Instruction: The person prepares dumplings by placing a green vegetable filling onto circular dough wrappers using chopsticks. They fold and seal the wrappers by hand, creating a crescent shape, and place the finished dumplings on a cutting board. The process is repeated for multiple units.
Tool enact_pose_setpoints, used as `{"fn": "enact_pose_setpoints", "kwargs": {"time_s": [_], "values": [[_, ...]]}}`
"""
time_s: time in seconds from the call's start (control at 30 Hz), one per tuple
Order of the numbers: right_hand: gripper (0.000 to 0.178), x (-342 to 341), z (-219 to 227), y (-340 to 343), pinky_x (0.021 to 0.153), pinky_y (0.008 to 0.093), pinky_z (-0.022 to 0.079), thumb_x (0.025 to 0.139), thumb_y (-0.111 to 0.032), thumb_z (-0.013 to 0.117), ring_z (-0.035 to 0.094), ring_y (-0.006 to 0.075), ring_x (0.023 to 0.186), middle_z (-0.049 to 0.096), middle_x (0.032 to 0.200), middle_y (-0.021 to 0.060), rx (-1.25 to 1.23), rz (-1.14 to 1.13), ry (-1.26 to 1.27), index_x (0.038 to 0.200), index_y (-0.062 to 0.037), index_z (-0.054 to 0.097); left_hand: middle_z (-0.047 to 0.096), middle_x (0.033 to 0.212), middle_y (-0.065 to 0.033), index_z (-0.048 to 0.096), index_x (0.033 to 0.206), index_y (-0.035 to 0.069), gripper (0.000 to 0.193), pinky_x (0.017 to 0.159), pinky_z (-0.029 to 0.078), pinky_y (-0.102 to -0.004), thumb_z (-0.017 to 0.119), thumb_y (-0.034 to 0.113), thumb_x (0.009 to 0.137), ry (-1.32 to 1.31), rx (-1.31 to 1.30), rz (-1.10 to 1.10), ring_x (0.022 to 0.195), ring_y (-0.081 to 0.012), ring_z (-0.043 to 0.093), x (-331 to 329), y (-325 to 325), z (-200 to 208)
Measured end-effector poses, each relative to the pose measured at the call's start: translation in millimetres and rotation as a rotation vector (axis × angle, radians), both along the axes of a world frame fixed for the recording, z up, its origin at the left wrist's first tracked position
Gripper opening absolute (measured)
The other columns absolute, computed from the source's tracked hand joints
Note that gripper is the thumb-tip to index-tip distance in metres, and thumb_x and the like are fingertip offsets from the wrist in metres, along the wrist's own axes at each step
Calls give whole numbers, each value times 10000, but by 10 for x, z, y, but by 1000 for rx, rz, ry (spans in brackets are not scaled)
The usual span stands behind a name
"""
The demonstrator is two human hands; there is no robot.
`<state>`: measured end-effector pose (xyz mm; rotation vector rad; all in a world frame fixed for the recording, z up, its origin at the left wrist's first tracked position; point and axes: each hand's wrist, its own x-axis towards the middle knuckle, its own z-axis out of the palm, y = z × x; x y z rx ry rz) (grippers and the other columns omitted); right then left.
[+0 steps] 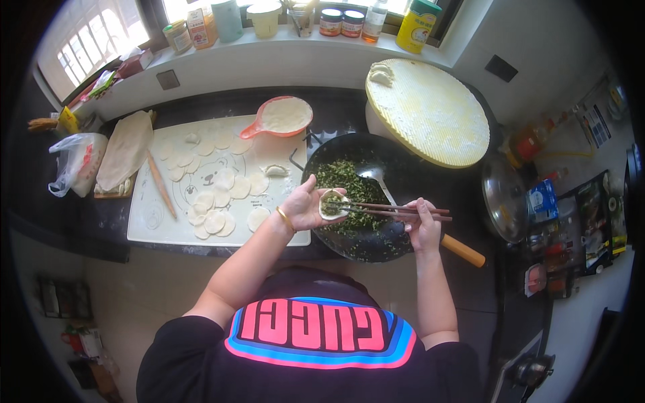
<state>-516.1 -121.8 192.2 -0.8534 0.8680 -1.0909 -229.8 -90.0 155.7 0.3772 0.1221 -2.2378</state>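
My left hand (306, 205) is cupped, palm up, over the left rim of a black wok (366, 248). A round dumpling wrapper (329, 215) lies across its fingers with a small heap of green filling on it. Pinched in my right hand (424, 230) is a pair of brown chopsticks (393, 209), their tips touching the filling on the wrapper. Below, the wok holds chopped green filling (336, 176) and a metal spatula (381, 185). Several loose wrappers (222, 196) spread over a pale mat (144, 225), beside one folded dumpling (275, 170).
A rolling pin (161, 185) and a red-handled bowl of flour (287, 115) rest on the mat. Behind the wok is a round yellow tray (430, 111) with a few dumplings (381, 74). The wok's wooden handle (463, 250) juts right. Covered dough (125, 148) sits far left.
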Motion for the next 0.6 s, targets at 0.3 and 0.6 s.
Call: {"fn": "enact_pose_setpoints", "kwargs": {"time_s": [0.3, 0.6], "values": [[215, 16, -77, -84, 376, 202, 414, 909, -230, 542, 664, 225, 643, 634, 764, 116, 93, 0, 26, 836, -33, 586, 450, 1238, -228, 327, 1301, -65, 768, 986, 372, -520, 166, 581, 917, 23, 29, -30, 1154, -350, 460, 14, 40, -2], [199, -6, -139, -175, 380, 191, 388, 905, -234, 546, 667, 231, 647, 640, 761, 108, 141, -56, 2, 842, -51, 592, 452, 1239, -234, 355, 1293, -66, 774, 992, 358, -529, 186, 588, 914, 93, -28, -22, 1173, -380, 441, 42, 33, -76]]}}
